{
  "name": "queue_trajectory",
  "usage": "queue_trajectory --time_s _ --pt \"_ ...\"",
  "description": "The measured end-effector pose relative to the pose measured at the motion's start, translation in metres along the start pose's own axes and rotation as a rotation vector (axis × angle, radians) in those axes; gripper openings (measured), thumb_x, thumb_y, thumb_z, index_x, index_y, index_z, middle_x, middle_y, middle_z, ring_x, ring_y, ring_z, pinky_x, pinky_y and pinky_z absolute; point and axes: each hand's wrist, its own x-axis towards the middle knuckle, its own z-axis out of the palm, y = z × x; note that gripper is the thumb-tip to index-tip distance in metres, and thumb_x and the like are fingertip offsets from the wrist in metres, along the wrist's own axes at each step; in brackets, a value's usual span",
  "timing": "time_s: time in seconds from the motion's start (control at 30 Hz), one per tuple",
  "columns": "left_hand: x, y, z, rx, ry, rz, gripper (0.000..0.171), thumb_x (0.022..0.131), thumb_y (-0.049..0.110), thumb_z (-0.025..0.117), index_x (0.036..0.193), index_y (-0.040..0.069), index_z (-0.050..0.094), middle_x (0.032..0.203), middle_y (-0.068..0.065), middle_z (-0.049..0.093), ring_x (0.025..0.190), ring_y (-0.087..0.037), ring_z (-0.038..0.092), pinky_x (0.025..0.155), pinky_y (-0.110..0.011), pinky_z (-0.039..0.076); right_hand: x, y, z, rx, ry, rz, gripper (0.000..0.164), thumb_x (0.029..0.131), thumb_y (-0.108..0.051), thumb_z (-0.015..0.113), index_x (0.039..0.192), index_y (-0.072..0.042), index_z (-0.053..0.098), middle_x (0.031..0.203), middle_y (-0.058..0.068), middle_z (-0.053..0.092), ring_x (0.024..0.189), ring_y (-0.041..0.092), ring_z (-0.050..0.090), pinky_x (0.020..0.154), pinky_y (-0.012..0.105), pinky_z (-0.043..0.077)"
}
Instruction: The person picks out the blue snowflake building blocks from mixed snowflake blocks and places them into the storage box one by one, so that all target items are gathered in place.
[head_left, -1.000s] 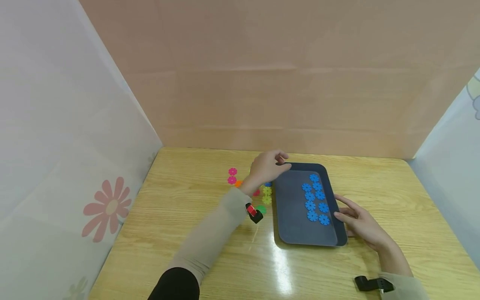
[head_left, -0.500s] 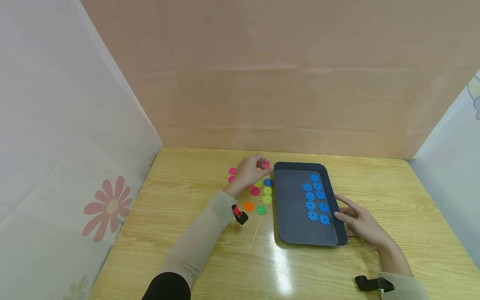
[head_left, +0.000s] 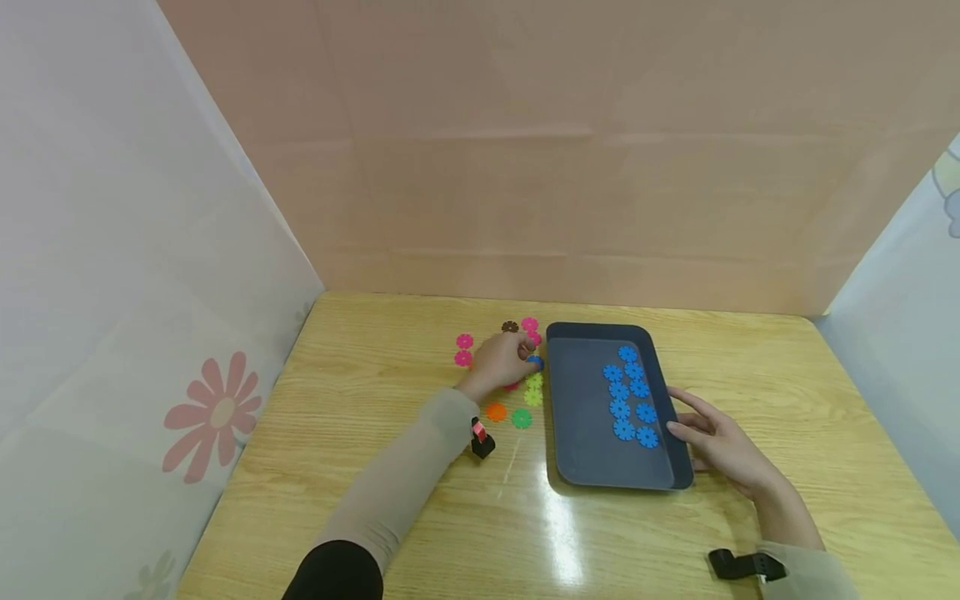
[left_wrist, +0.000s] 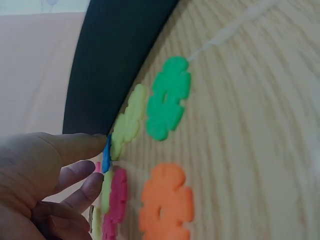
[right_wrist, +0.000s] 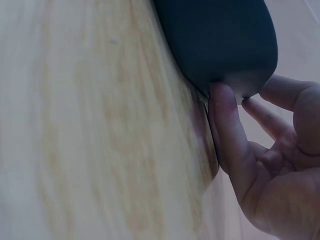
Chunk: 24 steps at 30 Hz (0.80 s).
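Observation:
In the head view, my left hand [head_left: 497, 360] is low over a group of small flower-shaped plastic discs. Its thumb touches a blue disc [left_wrist: 106, 154], and the bent fingers stand apart from the thumb. Yellow discs [left_wrist: 131, 117] and a pink disc [left_wrist: 118, 195] lie right beside it, partly behind the hand in the head view. A dark grey tray [head_left: 581, 417] stands to the right, several blue discs [head_left: 619, 409] lying flat along its right half. My right hand [head_left: 723, 450] holds the tray's right side, thumb on the rim and other fingers against the outer wall.
An orange disc [head_left: 497, 412] and a green disc [head_left: 522, 418] lie nearer me on the wooden table [head_left: 420, 533]. Pink discs [head_left: 463, 350] are left of the hand, a brown disc [head_left: 510, 327] behind it. A tan backdrop [head_left: 525, 208] rises at the table's far edge.
My left hand has moved from over the tray's far left corner leftward, then down among the loose discs to the blue one. The right hand and tray stay in place.

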Motion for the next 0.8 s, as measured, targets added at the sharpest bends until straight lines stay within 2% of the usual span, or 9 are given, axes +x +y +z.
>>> queue_trajectory --time_s 0.23,0.47,0.63,0.8 --pt "0.0009 0.0029 0.0040 0.040 0.015 0.002 0.027 0.090 0.033 0.083 0.109 0.015 0.078 0.096 0.004 0.070 0.082 -0.011 0.060 0.064 -0.024 0.044 -0.0003 -0.0005 0.0007 0.012 -0.001 0.001 0.069 0.110 -0.021 0.055 0.167 -0.011 0.018 0.143 0.041 0.043 0.102 0.028 0.072 0.073 0.052 0.061" --pt "0.0000 0.0057 0.0032 0.037 0.004 -0.036 0.031 0.089 0.033 0.084 0.115 0.016 0.079 0.104 0.005 0.073 0.090 -0.012 0.066 0.071 -0.028 0.052 -0.0001 -0.0013 0.0010 0.007 0.007 0.009 0.069 0.110 -0.021 0.056 0.166 -0.011 0.018 0.140 0.039 0.046 0.101 0.029 0.072 0.073 0.052 0.062" --pt "0.0000 0.0066 0.0036 0.034 -0.010 -0.051 0.031 0.090 0.032 0.083 0.116 0.015 0.077 0.107 0.004 0.072 0.092 -0.013 0.065 0.075 -0.030 0.053 -0.0002 -0.0018 0.0013 0.003 0.008 0.012 0.069 0.110 -0.021 0.056 0.167 -0.011 0.018 0.142 0.040 0.044 0.102 0.027 0.072 0.073 0.051 0.062" --pt "-0.0003 0.0073 0.0041 0.030 -0.006 -0.041 0.026 0.091 0.030 0.083 0.111 0.016 0.077 0.102 0.005 0.070 0.088 -0.013 0.063 0.072 -0.029 0.052 -0.0005 -0.0025 0.0016 0.002 0.009 0.013 0.069 0.109 -0.022 0.056 0.166 -0.011 0.018 0.145 0.041 0.041 0.103 0.025 0.072 0.073 0.051 0.062"
